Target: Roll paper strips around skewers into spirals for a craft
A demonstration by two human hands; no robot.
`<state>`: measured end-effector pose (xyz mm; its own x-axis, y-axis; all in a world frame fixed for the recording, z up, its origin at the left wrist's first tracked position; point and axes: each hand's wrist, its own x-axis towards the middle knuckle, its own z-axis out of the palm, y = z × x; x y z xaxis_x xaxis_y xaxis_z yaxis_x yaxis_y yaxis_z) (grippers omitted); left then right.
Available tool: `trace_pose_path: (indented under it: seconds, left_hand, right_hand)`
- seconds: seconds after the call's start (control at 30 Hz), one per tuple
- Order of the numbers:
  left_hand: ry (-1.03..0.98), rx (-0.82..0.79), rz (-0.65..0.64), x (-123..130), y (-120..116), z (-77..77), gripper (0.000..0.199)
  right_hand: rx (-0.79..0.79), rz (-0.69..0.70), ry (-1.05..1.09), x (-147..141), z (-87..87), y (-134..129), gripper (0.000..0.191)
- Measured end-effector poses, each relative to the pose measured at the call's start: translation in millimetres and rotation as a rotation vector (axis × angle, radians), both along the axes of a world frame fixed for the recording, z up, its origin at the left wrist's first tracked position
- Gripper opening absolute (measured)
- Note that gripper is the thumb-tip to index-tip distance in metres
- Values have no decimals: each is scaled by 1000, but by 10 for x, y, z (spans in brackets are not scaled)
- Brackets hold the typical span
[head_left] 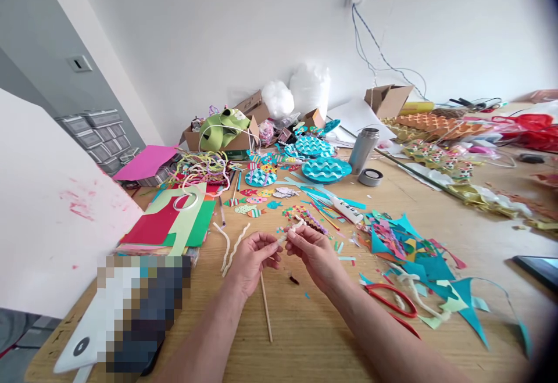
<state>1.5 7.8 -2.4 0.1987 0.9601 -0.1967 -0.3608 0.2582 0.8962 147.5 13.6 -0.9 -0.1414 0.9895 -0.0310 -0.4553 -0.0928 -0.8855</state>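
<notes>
Near the middle of the table, my left hand [255, 260] and my right hand [314, 254] meet, fingertips close together. Both pinch a short cream fuzzy strand [298, 224], whose curled end rises above my right fingers. A thin wooden stick [266, 308] extends from beneath my left hand toward the front; its upper part is hidden. Two cream strands [235, 247] lie left of my left hand. A small dark brown piece [293, 279] rests on the wood below my hands.
Red-handled scissors [394, 300] and blue paper scraps [436, 275] lie at the right. A glue tube [346, 210], steel bottle [364, 149] and its lid [371, 177] stand farther back. Coloured paper [198, 223] and a pixelated area are left. Paper fish [247, 210] lie behind my hands.
</notes>
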Motion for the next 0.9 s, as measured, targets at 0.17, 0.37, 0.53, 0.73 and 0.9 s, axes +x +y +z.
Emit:
trace_pose_path:
  seconds: [0.17, 0.37, 0.53, 0.73, 0.9]
  left_hand:
    - [32, -26, 7, 11, -14, 16, 25]
    - [77, -71, 47, 20, -3, 23, 22]
    - [141, -78, 49, 26, -10, 26, 19]
    - [110, -82, 38, 41, -23, 7, 16]
    - [54, -104, 0, 29, -13, 3, 16]
  right_hand:
    - [24, -8, -34, -6, 5, -10, 24]
    - [-2, -28, -87, -18, -3, -5, 28]
    - [-3, -29, -105, -14, -9, 8, 30]
    - [1, 4, -64, -14, -80, 34, 30]
    - [26, 12, -77, -28, -118, 48, 33]
